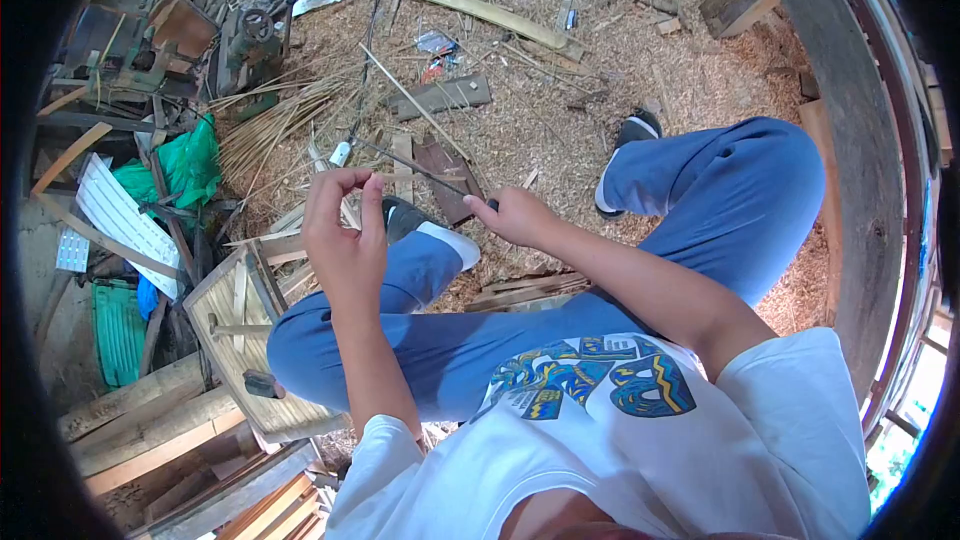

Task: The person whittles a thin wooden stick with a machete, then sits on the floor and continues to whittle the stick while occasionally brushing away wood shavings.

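My left hand (343,228) is raised above the floor, with thumb and index finger closed on the end of a short, thin wooden strip (425,178). The strip points to the right, toward my other hand. Closed around the black handle end of a long, thin, dark knife-like tool (432,177) is my right hand (518,217). The tool slants up and left and overlaps the strip in this view. Below the hands are my legs in blue trousers. A dark reddish board (440,165) lies on the floor beyond the hands.
Wood shavings cover the floor, with scattered boards and a bundle of thin sticks (290,115). At left stand a wooden panel stool (225,365) with a hammer-like tool on it, green sheeting (185,165) and machinery (255,45). A thick beam (850,170) runs along the right.
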A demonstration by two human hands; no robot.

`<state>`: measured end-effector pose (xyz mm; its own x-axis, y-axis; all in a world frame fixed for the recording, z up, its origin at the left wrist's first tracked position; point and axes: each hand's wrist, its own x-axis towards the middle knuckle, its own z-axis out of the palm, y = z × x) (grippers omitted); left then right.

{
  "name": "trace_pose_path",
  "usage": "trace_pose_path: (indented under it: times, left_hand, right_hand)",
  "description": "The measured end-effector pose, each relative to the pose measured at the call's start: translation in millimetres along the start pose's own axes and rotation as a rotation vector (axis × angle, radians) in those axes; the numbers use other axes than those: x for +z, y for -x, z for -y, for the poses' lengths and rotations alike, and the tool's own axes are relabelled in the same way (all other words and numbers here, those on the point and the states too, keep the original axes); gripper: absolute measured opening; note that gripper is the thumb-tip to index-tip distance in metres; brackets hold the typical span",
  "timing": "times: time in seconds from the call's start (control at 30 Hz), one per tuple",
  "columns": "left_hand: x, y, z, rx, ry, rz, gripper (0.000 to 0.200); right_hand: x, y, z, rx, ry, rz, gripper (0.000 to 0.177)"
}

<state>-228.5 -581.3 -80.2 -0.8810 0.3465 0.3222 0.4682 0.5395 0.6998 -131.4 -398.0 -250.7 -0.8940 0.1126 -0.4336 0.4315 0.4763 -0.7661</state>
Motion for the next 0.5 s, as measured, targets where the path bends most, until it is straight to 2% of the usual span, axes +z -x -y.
trace_pose_path:
  times: [0.1,0.2,0.5]
  left_hand:
    - [1,1,5,0.061,-0.011,-0.028,0.011]
    - [2,5,8,-0.063,0.044,0.01,0.012]
    - [5,7,8,-0.055,0.01,0.038,0.014]
  right_hand:
    - [5,-4,-7,0.033,-0.023,0.047,0.074]
    - [7,-7,-11,0.011,0.013,0.026,0.074]
    - [12,-9,-27,0.012,0.018,0.012,0.074]
